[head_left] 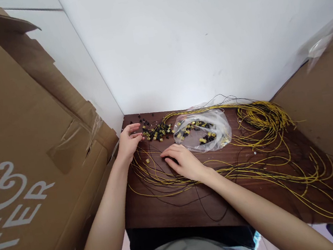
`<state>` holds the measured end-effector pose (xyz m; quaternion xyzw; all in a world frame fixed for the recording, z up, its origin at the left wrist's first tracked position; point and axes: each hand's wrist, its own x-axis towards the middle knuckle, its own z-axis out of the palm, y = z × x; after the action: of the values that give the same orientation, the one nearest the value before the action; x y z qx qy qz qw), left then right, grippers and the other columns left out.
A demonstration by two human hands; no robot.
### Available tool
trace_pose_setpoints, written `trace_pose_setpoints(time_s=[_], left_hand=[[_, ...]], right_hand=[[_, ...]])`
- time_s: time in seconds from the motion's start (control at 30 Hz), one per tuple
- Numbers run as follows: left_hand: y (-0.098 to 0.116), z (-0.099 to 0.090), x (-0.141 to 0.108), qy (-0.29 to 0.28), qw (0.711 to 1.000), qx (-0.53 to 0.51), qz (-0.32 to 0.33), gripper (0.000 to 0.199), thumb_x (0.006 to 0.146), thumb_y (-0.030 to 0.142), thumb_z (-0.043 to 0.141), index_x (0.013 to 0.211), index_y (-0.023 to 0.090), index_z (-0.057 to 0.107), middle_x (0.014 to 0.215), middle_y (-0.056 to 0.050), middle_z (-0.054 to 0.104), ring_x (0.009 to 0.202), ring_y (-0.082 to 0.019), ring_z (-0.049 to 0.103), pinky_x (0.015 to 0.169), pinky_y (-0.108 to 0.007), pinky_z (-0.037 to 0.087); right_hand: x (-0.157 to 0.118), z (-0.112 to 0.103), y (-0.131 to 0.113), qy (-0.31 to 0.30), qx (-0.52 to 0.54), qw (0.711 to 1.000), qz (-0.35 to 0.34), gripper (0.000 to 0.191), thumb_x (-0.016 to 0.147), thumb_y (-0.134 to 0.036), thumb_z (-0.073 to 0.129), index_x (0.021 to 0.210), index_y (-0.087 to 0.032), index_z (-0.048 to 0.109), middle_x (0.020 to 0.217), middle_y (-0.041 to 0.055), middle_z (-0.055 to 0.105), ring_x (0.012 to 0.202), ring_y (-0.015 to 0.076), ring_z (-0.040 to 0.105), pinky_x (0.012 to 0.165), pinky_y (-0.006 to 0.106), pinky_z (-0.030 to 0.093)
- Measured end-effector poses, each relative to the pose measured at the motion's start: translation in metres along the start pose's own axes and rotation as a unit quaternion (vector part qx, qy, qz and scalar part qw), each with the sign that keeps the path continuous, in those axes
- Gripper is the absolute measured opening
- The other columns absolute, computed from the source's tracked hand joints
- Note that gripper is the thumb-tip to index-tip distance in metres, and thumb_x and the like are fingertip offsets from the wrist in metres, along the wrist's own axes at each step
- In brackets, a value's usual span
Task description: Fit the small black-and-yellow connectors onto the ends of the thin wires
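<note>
Our left hand [128, 143] is open, thumb and fingers parted, at the near edge of the connector pile [158, 131], which lies to the left of the clear plastic bag [224, 122]. Our right hand [186, 159] is low in front of the bag, fingers partly curled towards the left; we cannot tell whether a thin wire is pinched there.

More yellow and black connectors show through the bag. Loose yellow and black wires [255, 176] run below it, passing by our right hand and sweeping out in loops to the right, while a tangled coil [270, 118] sits just right of the bag. Small black pieces [145, 122] are scattered beyond the pile, up and left of the bag, and one yellow piece [147, 161] rests apart, down and left of it.

We judge this to be handling among the loose leads and connectors. Taking up any single piece would call for a light fingertip pinch, with the other hand steadying the strands, since they cross and could drag their neighbours along.
</note>
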<state>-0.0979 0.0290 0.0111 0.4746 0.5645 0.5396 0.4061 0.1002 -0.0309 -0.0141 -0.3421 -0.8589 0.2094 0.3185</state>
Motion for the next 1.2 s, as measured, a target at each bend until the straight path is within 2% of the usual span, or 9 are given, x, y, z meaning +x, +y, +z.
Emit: trace_pose_setpoints(time_s=[0.3, 0.43, 0.73, 1.03, 1.2], left_hand=[[0.0, 0.0, 0.0, 0.0, 1.0, 0.012, 0.005, 0.037, 0.058, 0.008, 0.062, 0.094, 0.015, 0.057, 0.109, -0.009, 0.054, 0.074, -0.012, 0.057, 0.066, -0.028, 0.052], [-0.001, 0.0, 0.0, -0.004, 1.0, 0.023, 0.009, 0.034, 0.063, 0.013, 0.062, 0.096, 0.015, 0.058, 0.112, -0.009, 0.055, 0.067, -0.01, 0.058, 0.068, -0.03, 0.051], [-0.001, 0.001, -0.001, -0.001, 1.0, 0.028, 0.003, 0.036, 0.064, 0.012, 0.062, 0.099, 0.016, 0.057, 0.115, -0.01, 0.055, 0.061, -0.008, 0.058, 0.067, -0.029, 0.05], [0.004, 0.003, -0.004, -0.009, 1.0, 0.025, 0.008, 0.035, 0.063, 0.014, 0.063, 0.098, 0.015, 0.057, 0.114, -0.01, 0.055, 0.061, -0.008, 0.059, 0.069, -0.029, 0.05], [0.006, 0.003, -0.005, -0.014, 1.0, 0.018, 0.008, 0.038, 0.059, 0.012, 0.065, 0.097, 0.015, 0.056, 0.114, -0.009, 0.055, 0.069, -0.01, 0.06, 0.072, -0.031, 0.051]], right_hand=[[0.0, 0.0, 0.0, -0.004, 0.002, 1.0, -0.002, 0.02, 0.087, -0.015, 0.046, 0.101, -0.017, 0.06, 0.098, 0.0066, 0.064, 0.094, 0.018, 0.053, 0.083, 0.034, 0.039], [0.0, -0.001, -0.001, -0.002, 0.001, 1.0, -0.003, 0.021, 0.087, -0.015, 0.045, 0.102, -0.018, 0.059, 0.099, 0.007, 0.063, 0.096, 0.0187, 0.052, 0.084, 0.034, 0.038], [0.001, -0.002, -0.004, 0.012, -0.015, 1.0, -0.005, 0.022, 0.089, -0.019, 0.044, 0.106, -0.017, 0.057, 0.1, 0.007, 0.062, 0.097, 0.0191, 0.049, 0.086, 0.035, 0.036], [0.005, -0.002, -0.009, 0.024, 0.005, 1.0, 0.006, 0.022, 0.089, -0.017, 0.043, 0.106, -0.018, 0.057, 0.099, 0.0065, 0.061, 0.096, 0.0189, 0.049, 0.085, 0.034, 0.037], [0.007, -0.001, -0.011, 0.02, 0.012, 1.0, 0.005, 0.024, 0.088, -0.016, 0.045, 0.109, -0.019, 0.056, 0.101, 0.0059, 0.061, 0.098, 0.0185, 0.049, 0.084, 0.033, 0.037]])
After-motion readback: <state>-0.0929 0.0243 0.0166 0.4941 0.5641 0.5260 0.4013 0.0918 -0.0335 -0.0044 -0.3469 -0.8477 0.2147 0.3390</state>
